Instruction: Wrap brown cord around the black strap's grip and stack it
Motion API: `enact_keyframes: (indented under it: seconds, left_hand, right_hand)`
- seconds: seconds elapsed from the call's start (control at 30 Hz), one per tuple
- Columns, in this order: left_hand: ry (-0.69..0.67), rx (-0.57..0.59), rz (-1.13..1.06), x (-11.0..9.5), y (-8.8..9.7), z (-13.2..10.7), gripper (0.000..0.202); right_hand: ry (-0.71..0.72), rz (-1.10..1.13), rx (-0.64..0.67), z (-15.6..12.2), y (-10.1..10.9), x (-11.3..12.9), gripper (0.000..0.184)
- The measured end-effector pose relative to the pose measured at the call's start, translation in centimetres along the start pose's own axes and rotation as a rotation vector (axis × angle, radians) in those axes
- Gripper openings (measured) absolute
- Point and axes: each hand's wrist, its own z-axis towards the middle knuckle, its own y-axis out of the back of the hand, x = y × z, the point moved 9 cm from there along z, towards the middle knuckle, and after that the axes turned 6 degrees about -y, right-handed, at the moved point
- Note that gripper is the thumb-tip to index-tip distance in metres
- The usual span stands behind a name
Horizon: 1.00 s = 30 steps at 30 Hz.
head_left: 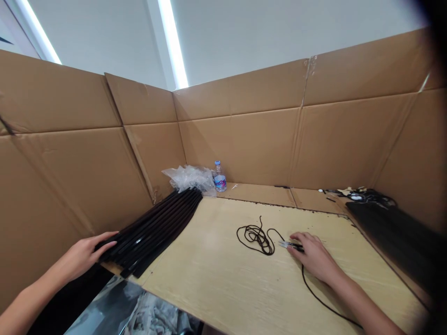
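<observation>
Snips (287, 244) with bare metal blades stick out from under the right hand (312, 257). Its fingers curl down in a narrow hold, and the palm hides most of the dark handle. Blades point left at a loose coil of black cord (256, 239) on a plywood board (216, 284). One strand reaches the blades; whether it sits between them cannot be made out. Another strand emerges below the hand and trails to the lower right, toward the forearm.

Left hand (82, 256) lies open, fingers flat on the near end of a bundle of glossy black strips (150, 232), not closed around it. Strip material is hard to tell. Bundle runs diagonally along a cardboard wall (237, 144).

At the bundle's far end: crumpled clear plastic (188, 179), beside an upright water bottle (219, 177) in the back corner. Far right: a tangle of small items (356, 195), too small to identify, next to a dark stack (391, 237), blurred and cut off by the frame. Under the left forearm, a dark sheet (70, 298), partly hidden.
</observation>
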Motion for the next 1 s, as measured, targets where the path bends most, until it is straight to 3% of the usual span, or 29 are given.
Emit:
enact_keyframes:
  seconds: [0.13,0.23,0.5,0.7,0.8,0.87,1.0]
  left_hand:
    - [0.009,-0.005,0.027,0.4,0.7,-0.5,0.051]
    - [0.0,0.01,0.064,0.9,0.2,0.0,0.055]
    - [-0.118,0.022,0.118,-0.4,-3.4,5.1,0.068]
    - [-0.158,-0.006,0.127,-1.2,-4.5,7.2,0.066]
    - [-0.139,-0.057,0.136,-0.9,-4.2,6.6,0.068]
    - [-0.091,-0.155,0.077,-0.3,-3.2,5.4,0.066]
    - [0.19,-0.425,-0.165,3.8,-0.6,0.9,0.055]
  right_hand:
    - [0.011,-0.014,-0.007,-0.1,0.2,0.2,0.026]
    - [0.018,-0.026,-0.001,-0.2,0.2,0.4,0.026]
    - [0.004,-0.021,0.011,-0.2,0.2,0.4,0.026]
    - [-0.006,-0.019,0.019,-0.3,0.2,0.4,0.024]
    - [0.006,-0.03,0.011,-0.4,0.3,0.5,0.022]
    - [0.015,-0.036,0.007,-0.5,0.4,0.5,0.023]
    - [0.024,-0.05,0.012,-0.5,0.2,0.4,0.025]
